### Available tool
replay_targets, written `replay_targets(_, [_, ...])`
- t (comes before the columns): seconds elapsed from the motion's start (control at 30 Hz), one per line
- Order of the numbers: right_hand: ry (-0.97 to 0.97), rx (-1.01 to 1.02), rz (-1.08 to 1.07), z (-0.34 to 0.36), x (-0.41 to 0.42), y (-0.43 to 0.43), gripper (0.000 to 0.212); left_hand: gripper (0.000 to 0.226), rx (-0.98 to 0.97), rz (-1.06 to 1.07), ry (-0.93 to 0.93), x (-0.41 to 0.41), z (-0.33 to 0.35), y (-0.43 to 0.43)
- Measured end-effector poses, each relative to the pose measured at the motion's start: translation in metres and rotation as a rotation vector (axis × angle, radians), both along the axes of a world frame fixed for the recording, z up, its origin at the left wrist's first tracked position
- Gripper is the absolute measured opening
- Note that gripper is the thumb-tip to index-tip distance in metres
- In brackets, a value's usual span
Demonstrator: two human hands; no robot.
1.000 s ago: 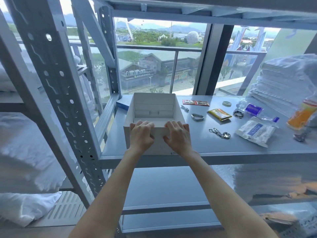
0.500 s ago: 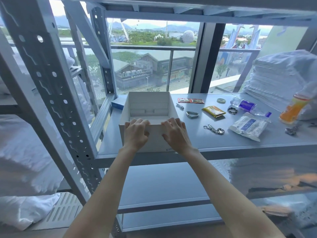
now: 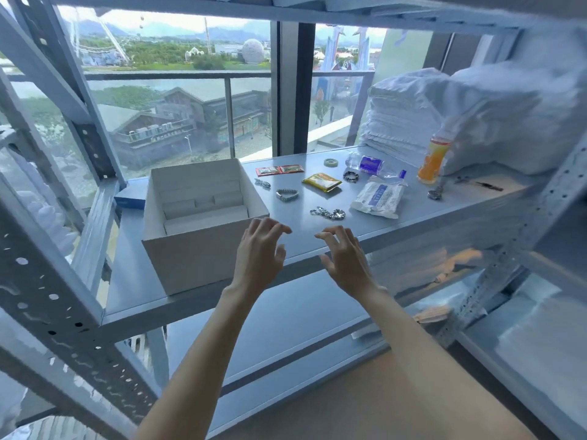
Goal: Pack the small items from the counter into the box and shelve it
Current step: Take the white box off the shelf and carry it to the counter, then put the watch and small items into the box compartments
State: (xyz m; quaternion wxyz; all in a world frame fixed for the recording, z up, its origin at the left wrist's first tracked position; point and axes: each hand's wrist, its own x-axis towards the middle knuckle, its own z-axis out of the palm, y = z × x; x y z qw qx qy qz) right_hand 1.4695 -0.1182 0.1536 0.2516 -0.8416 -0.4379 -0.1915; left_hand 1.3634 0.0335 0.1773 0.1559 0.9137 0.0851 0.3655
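Released and holding nothing, the left hand (image 3: 260, 252) hovers over the front edge of the metal shelf (image 3: 133, 281). Its fingers are spread and loosely bent in front of the near right corner of the open white box (image 3: 190, 262); contact with the box cannot be confirmed. The right hand (image 3: 346, 258) hovers near it, equally slack, palm down.

The box stands on the left part of the shelf, with white cardboard inserts inside. The small items lie on the shelf surface to its right:

- Nearest the hands: a chain bracelet (image 3: 328, 213) and a white packet (image 3: 379, 198).
- Behind these: a heart-shaped bracelet (image 3: 287, 194), a small metal clip (image 3: 263, 183), a yellow sachet (image 3: 321, 181) and a dark beaded bracelet (image 3: 351, 176).
- Farther back: a pair of red sachets (image 3: 279, 169), a tape roll (image 3: 330, 162) and a water bottle (image 3: 371, 165) lying on its side.

An orange bottle (image 3: 433, 160) stands upright at the far right, beside folded white towels (image 3: 403, 115).
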Motion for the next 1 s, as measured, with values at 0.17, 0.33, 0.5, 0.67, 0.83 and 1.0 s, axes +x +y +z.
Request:
replay_targets(0.17, [0.035,-0.009,-0.072,-0.008,0.020,-0.032,0.038,0.032,-0.110,-0.058,0.177,0.034,-0.024,-0.014])
replay_targets(0.33, [0.069,-0.042,-0.069,-0.017,0.054,-0.046,0.036,0.036,-0.109,0.025,0.340,0.069,-0.051,-0.013])
replay_targets(0.5, [0.103,-0.081,-0.005,-0.028,0.093,-0.052,0.034,0.042,-0.157,0.093,0.472,0.106,-0.075,-0.019])
replay_targets(0.67, [0.097,-0.120,0.073,-0.033,0.141,-0.058,0.032,0.034,-0.137,0.187,0.498,0.136,-0.093,-0.028])
replay_targets(0.83, [0.121,-0.151,0.169,-0.038,0.175,-0.056,0.032,0.034,-0.133,0.284,0.511,0.148,-0.095,-0.032])
replay_targets(1.0, [0.149,-0.168,0.240,-0.046,0.192,-0.045,0.032,0.035,-0.142,0.314,0.535,0.155,-0.093,-0.030])
